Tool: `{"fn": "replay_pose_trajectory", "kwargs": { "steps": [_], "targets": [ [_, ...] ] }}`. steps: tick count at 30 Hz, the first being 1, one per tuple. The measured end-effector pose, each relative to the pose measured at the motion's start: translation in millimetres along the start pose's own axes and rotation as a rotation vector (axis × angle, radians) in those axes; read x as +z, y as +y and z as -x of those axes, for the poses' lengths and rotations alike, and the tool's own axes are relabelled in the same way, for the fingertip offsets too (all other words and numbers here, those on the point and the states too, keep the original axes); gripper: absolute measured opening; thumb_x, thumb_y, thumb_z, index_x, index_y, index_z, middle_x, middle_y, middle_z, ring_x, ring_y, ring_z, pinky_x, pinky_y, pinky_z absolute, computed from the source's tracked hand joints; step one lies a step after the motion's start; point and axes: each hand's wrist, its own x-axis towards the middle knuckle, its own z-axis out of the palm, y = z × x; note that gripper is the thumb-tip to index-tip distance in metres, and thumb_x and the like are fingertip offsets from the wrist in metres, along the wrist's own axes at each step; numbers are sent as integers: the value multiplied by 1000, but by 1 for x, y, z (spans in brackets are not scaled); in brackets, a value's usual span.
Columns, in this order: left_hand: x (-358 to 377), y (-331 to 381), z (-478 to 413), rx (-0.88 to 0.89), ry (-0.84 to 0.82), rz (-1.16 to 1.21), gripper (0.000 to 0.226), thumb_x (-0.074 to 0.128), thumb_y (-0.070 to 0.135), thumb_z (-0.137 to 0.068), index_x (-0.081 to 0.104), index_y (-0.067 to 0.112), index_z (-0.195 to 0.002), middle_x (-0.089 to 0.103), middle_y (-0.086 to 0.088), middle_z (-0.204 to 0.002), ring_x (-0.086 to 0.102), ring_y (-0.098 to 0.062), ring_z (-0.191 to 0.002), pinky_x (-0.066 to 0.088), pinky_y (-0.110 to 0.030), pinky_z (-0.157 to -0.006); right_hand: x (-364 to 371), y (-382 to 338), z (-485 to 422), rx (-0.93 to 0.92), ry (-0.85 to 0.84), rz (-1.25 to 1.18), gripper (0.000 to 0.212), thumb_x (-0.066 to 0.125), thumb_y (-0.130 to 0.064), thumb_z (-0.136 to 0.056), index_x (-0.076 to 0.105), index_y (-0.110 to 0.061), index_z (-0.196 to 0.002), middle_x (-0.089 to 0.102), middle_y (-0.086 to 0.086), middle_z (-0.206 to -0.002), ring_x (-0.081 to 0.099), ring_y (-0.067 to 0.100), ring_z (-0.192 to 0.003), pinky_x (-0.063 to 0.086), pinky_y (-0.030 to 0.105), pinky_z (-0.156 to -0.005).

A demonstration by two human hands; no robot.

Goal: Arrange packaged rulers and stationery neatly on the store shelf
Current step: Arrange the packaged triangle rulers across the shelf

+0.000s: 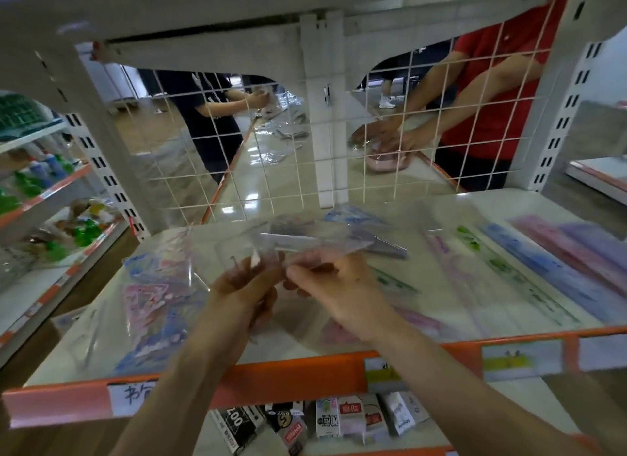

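Packet: a clear plastic packet with something long and thin inside, too blurry to name. It is up in the air over the middle of the shelf and does not touch it.
Left hand: fingers curled, pinching the left end of the packet. Some fingertips show through the plastic.
Right hand: thumb and fingers pinch the lower edge of the packet, just beside the left hand.
Shelf: white on top, with an orange strip along the front edge.
Ruler packets: long rulers in clear wrap, green, blue and purple, lie side by side on the right part of the shelf, running from the back toward the front right corner.
Pink packets: a pile lies at the right edge of the shelf, beside the rulers.
Triangle packets: a loose pile with pink and blue shapes lies on the left part of the shelf, near the front left corner.
Labels: paper tags are stuck on the orange strip.
Wire grid: it stands along the back edge of the shelf.
Small boxes: they sit on the shelf below.
People: one in a red shirt and one in dark clothes stand behind the grid.
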Motion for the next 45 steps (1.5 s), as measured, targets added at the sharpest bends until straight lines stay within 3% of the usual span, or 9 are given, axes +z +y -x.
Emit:
{"fn": "replay_pose_trajectory", "kwargs": {
  "steps": [5,8,14,19,25,30,39,42,45],
  "targets": [
    [2,3,1,50,146,52,14,65,24,-74,69,10,-71,46,-13,-67,30,-12,-49,22,-22,-41,-7,4,-8,109,384,-399,21,66,-5,-85,64,-20,-99,67,-4,-68,62,6,-63,48,19,-56],
    [1,2,2,37,198,97,14,65,21,-76,67,8,-78,50,-3,-61,32,-9,-48,23,-20,-41,-11,8,-12,120,521,-405,21,68,-3,-82,66,-21,-93,67,-3,-66,60,10,-62,49,22,-56],
    [-6,-1,2,24,286,171,12,61,12,-85,65,2,-91,49,-1,-62,35,-7,-47,26,-16,-38,-25,11,2,-82,216,285,18,69,-9,-83,70,-24,-94,68,-9,-89,64,2,-81,53,18,-77],
    [-2,1,-2,5,218,126,17,63,16,-83,64,1,-92,50,-1,-63,36,-8,-48,27,-17,-38,-49,1,4,-268,33,916,22,69,-22,-83,69,-18,-105,62,-5,-88,58,9,-79,51,31,-72],
    [13,9,-26,-124,182,41,14,54,21,-95,62,10,-91,59,-3,-68,39,-10,-46,25,-19,-38,-83,3,-10,-33,237,719,21,70,-21,-84,71,-18,-105,60,-10,-88,55,6,-81,38,2,-68],
    [17,5,-36,-122,245,104,15,51,22,-96,63,17,-88,59,-3,-68,39,-10,-43,24,-20,-37,-116,19,-20,83,326,811,13,64,-24,-86,73,-16,-87,70,0,-83,63,19,-79,48,34,-73],
    [17,-1,-36,-8,238,76,22,47,26,-98,66,17,-92,57,-5,-69,39,-11,-48,26,-21,-40,-110,40,-39,235,229,991,18,58,-27,-89,71,-18,-99,65,2,-101,60,24,-97,48,33,-83],
    [13,0,-37,-98,122,173,53,35,57,-91,63,14,-103,52,0,-67,36,-10,-47,22,-23,-41,-105,33,-37,232,211,1030,31,59,-35,-88,66,-19,-113,59,3,-111,55,23,-105,45,34,-90],
    [7,4,-39,-149,8,380,77,25,74,-79,62,12,-105,48,1,-64,34,-11,-50,17,-24,-44,-73,7,-31,79,210,867,22,60,-31,-88,68,-19,-105,61,1,-103,58,20,-97,47,36,-87]
  ]
}}
